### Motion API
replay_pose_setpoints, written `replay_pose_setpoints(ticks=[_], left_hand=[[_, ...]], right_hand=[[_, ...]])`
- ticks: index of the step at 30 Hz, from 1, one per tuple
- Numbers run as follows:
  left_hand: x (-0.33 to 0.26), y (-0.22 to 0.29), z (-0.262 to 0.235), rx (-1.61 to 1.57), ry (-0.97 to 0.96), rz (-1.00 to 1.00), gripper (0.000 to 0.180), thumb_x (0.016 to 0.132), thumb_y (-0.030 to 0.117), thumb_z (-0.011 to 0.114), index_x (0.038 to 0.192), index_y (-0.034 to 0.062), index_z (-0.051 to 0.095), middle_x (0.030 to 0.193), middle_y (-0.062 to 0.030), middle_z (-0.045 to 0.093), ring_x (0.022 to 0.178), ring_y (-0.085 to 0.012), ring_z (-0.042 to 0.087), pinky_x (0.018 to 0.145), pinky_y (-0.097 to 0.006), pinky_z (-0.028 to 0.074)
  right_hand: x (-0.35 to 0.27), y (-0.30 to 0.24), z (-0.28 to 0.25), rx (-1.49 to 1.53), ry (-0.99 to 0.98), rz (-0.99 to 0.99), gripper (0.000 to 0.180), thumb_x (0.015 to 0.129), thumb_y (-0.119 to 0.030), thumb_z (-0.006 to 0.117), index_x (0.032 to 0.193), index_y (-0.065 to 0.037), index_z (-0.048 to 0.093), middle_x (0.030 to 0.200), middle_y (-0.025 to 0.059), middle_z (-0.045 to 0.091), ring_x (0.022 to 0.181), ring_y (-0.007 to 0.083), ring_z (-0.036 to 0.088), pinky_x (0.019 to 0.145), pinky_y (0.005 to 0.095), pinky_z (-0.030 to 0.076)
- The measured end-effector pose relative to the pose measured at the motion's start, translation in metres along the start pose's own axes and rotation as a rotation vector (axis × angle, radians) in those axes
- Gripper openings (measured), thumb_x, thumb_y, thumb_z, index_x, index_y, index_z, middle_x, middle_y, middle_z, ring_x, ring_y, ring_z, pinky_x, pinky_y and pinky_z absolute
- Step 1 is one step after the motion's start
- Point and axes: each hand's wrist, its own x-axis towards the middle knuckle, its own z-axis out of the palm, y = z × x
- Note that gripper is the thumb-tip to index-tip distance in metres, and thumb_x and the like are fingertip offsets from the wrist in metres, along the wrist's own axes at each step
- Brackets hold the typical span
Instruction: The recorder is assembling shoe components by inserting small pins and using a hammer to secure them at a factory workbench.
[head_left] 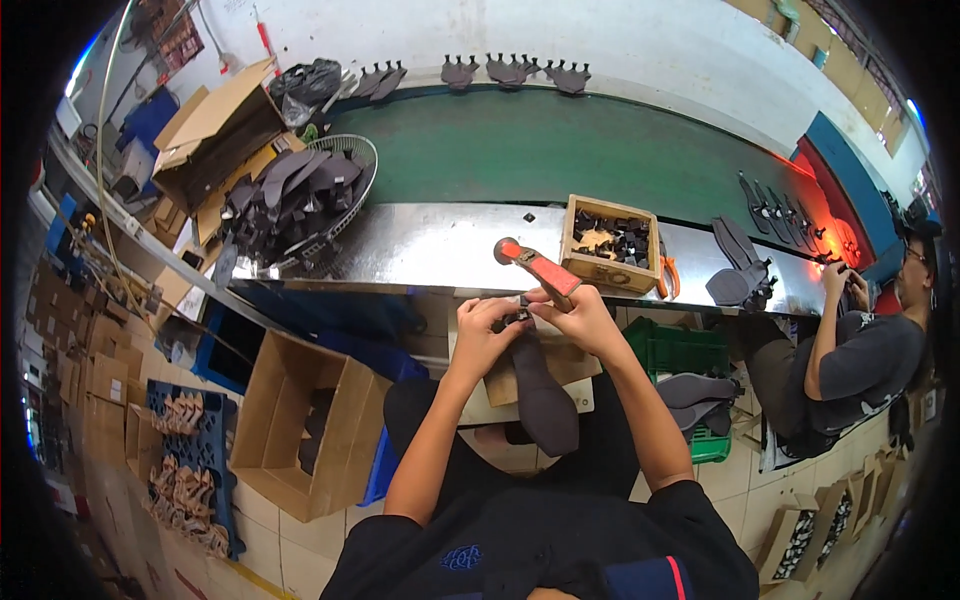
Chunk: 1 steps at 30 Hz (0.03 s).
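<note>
A dark grey shoe sole (545, 400) lies over a wooden block (570, 365) in front of me, its wide end toward my body. My left hand (483, 335) is closed on the sole's far end, where a small black piece (518, 317) shows between the fingers. In my right hand (585, 322) is a hammer (548, 275) with a red handle, its head pointing up and away to the left. The fingertips of that hand also reach to the small black piece beside the left fingers. Exactly how the piece meets the sole is hidden by my fingers.
On the metal bench stand a wooden box (610, 275) of small black parts, orange-handled pliers (668, 278) and a basket (372, 185) of dark soles. Beyond runs a green belt (480, 150). Cardboard box (345, 440) at left, green crate (680, 345) and a seated co-worker (860, 360) at right.
</note>
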Motion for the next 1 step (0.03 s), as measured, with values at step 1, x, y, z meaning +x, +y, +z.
replay_pose_setpoints(ticks=[1], left_hand=[[-0.0056,-0.002,0.0004,0.013,-0.003,-0.019,0.025,0.081,0.024,0.078,0.1,0.0081,0.072,0.111,-0.0077,0.072,0.106,-0.0213,0.064,0.103,-0.04,0.037]], right_hand=[[0.0007,-0.002,0.0033,0.011,-0.036,0.02,0.03,0.087,-0.017,0.075,0.111,0.002,0.072,0.097,0.0132,0.076,0.085,0.0151,0.07,0.078,0.0314,0.053]])
